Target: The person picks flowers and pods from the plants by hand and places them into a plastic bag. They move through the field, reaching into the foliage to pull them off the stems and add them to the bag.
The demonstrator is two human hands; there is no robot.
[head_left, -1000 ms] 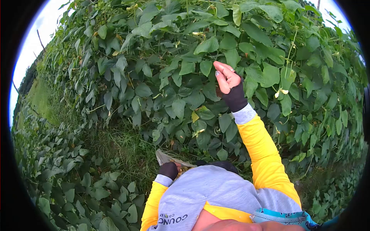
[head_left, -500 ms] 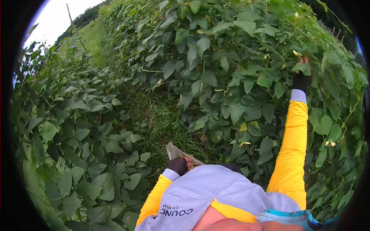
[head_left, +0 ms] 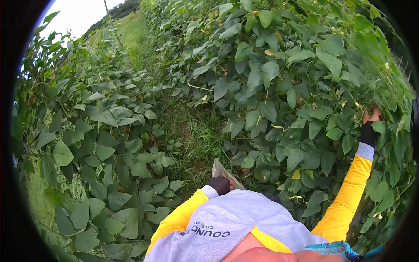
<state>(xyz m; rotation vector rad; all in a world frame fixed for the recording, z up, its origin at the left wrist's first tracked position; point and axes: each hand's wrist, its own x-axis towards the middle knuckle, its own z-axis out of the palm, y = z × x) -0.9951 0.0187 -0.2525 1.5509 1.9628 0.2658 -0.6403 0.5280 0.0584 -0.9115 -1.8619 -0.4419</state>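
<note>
A: Outdoors, daylight; narrow grass path (head_left: 196, 135) between two tall green rows; pale sky (head_left: 74, 15) top left. Hands?

B: Right hand (head_left: 370, 126) up and far out to the right, arm at full stretch in a yellow sleeve (head_left: 349, 196); dark fingerless glove; pushed into the bean vines (head_left: 279, 87) of the right-hand row.

A: Grip on that side?

B: Cannot tell; only a couple of bare fingers (head_left: 372, 114) visible, pointing up, slightly spread, rest behind leaves; nothing visible between them; touching foliage for certain.

A: Left?

B: Left hand (head_left: 220, 184) low, close to the body, same dark glove; curled tight round the rim of a pale sack (head_left: 219, 168); sack mouth tilted up toward the path, just above the grey apron (head_left: 235, 218).

A: Sack contents?

B: Not readable from this angle; hidden by hand and apron.

A: Other row?

B: Left row (head_left: 100, 144) broad-leaved, same kind of plant by the look; well apart from both hands.
</note>
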